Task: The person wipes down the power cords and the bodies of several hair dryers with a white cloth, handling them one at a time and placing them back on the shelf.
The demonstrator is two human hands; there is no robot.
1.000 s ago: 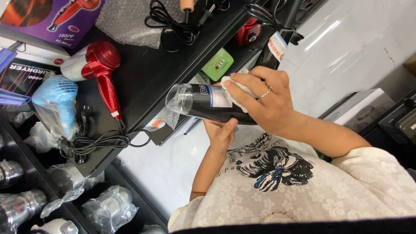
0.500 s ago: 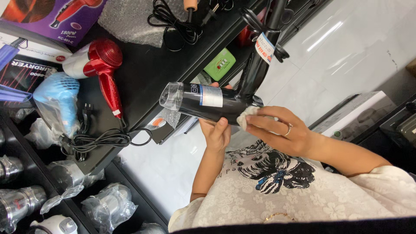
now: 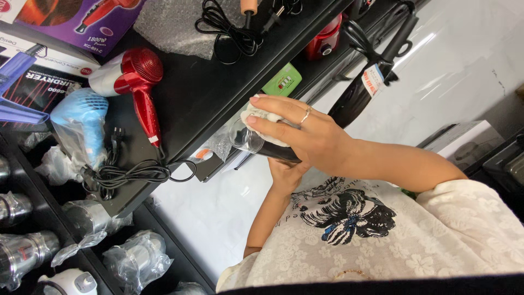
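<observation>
A black hair dryer (image 3: 349, 104) with a clear-wrapped nozzle (image 3: 244, 140) is held over the edge of a black shelf (image 3: 207, 93). My left hand (image 3: 285, 173) grips its barrel from below. My right hand (image 3: 305, 136), with a ring on one finger, lies on top of the barrel and presses a white cloth (image 3: 262, 117) against it near the nozzle. The dryer's handle, with a tied cord and a paper tag (image 3: 374, 80), points away to the upper right.
On the shelf lie a red hair dryer (image 3: 136, 82) with its black cord (image 3: 131, 173), a bagged blue dryer (image 3: 82, 123), printed boxes (image 3: 71, 22), bubble wrap, a green tester (image 3: 282, 81) and a red appliance (image 3: 325, 38). Wrapped steel appliances (image 3: 93, 218) fill the lower shelf.
My right hand has slid the white cloth along the barrel from the rear end toward the nozzle. The left hand keeps its grip underneath.
</observation>
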